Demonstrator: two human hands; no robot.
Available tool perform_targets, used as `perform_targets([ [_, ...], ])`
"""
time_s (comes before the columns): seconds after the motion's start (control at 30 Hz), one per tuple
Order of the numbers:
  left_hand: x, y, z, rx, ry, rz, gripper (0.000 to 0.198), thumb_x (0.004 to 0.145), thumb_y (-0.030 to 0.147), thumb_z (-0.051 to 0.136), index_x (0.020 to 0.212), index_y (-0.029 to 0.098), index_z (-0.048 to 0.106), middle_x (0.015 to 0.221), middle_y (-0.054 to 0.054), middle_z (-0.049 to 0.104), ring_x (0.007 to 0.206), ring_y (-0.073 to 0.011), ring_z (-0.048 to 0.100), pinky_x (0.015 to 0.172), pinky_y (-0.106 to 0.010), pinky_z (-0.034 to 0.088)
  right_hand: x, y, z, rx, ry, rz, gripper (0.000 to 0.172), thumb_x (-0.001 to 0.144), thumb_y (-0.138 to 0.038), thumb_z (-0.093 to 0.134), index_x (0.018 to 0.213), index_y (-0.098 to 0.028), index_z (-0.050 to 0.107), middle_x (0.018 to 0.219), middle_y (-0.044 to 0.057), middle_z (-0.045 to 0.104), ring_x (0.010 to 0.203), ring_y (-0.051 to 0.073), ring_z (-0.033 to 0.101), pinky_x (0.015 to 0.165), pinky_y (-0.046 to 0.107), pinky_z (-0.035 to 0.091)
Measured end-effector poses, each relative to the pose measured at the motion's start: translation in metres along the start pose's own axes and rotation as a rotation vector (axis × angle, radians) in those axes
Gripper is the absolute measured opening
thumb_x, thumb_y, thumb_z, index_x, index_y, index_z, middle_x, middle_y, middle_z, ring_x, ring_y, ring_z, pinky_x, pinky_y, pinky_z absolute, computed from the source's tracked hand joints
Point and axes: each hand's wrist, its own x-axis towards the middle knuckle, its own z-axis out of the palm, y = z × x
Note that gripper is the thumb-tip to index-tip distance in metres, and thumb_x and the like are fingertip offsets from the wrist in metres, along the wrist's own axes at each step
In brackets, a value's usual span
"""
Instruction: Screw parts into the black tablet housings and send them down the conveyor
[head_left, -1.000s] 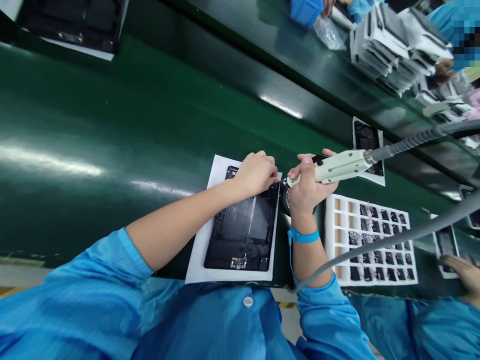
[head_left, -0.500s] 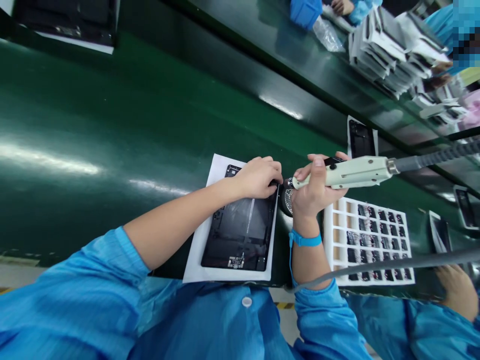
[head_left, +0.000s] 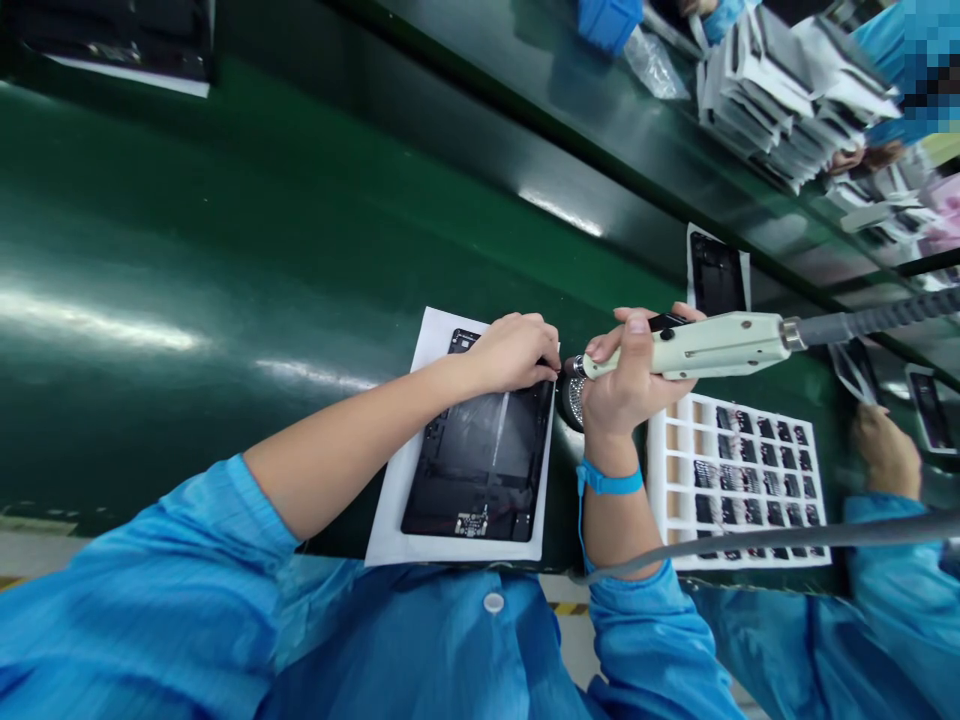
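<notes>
A black tablet housing (head_left: 480,470) lies open side up on a white sheet (head_left: 384,520). My left hand (head_left: 517,352) rests over its upper right corner. Its fingertips are pinched together at the edge; whatever is between them is hidden. My right hand (head_left: 626,385) is wrapped around a pale electric screwdriver (head_left: 724,342), held nearly level. The tool's metal nose points left, close to my left fingertips. Below that nose, a round dotted metal piece (head_left: 574,400) is partly covered by my right hand.
A white compartment tray (head_left: 739,480) of small dark parts stands at right. A grey cable (head_left: 750,540) crosses in front. Beyond are another tablet housing (head_left: 716,270), stacked sheets and panels (head_left: 772,90) and a blue bin (head_left: 609,22). A co-worker's hand (head_left: 889,450) is at right.
My hands and the screwdriver have barely moved. At right, the co-worker's hand has shifted up and away from the bench's front edge, along with a flat panel.
</notes>
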Motion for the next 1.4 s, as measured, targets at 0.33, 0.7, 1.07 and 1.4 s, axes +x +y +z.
perform_targets([
  [0.33, 0.001, 0.0, -0.001, 0.021, -0.007, 0.019, 0.004, 0.097, 0.024, 0.09, 0.1, 0.027, 0.091, 0.105, -0.002, 0.084, 0.106, -0.0258, 0.07, 0.086, -0.038, 0.047, -0.001, 0.005, 0.0, -0.037, -0.015, -0.004, 0.038, 0.096, -0.043, 0.081, 0.12, -0.027, 0.057, 0.088, -0.007, 0.075, 0.043, 0.007, 0.055, 0.047, 0.027, 0.05],
  [0.7, 0.0, -0.001, 0.0, 0.009, -0.001, 0.016, 0.005, 0.096, 0.024, 0.09, 0.1, 0.027, 0.09, 0.103, -0.003, 0.083, 0.107, -0.0267, 0.071, 0.087, -0.038, 0.05, -0.001, 0.004, -0.001, -0.043, -0.019, -0.008, 0.034, 0.096, -0.038, 0.078, 0.12, -0.026, 0.057, 0.09, -0.006, 0.076, 0.045, 0.007, 0.055, 0.048, 0.027, 0.051],
  [1.07, 0.004, -0.014, 0.004, -0.072, 0.105, -0.012, 0.02, 0.093, 0.007, 0.079, 0.108, 0.017, 0.089, 0.105, -0.009, 0.077, 0.101, -0.026, 0.075, 0.092, -0.037, 0.059, -0.001, 0.011, -0.002, -0.056, -0.024, 0.037, 0.033, 0.095, -0.033, 0.078, 0.12, -0.025, 0.058, 0.088, -0.006, 0.077, 0.045, 0.007, 0.055, 0.05, 0.027, 0.052],
  [1.4, 0.005, -0.013, 0.01, -0.032, 0.098, -0.002, 0.018, 0.095, 0.006, 0.076, 0.099, 0.018, 0.089, 0.101, -0.008, 0.076, 0.1, -0.0263, 0.073, 0.092, -0.039, 0.058, -0.003, 0.018, 0.0, -0.061, -0.036, 0.04, 0.033, 0.094, -0.036, 0.08, 0.118, -0.025, 0.059, 0.085, -0.007, 0.075, 0.046, 0.007, 0.056, 0.05, 0.026, 0.053],
])
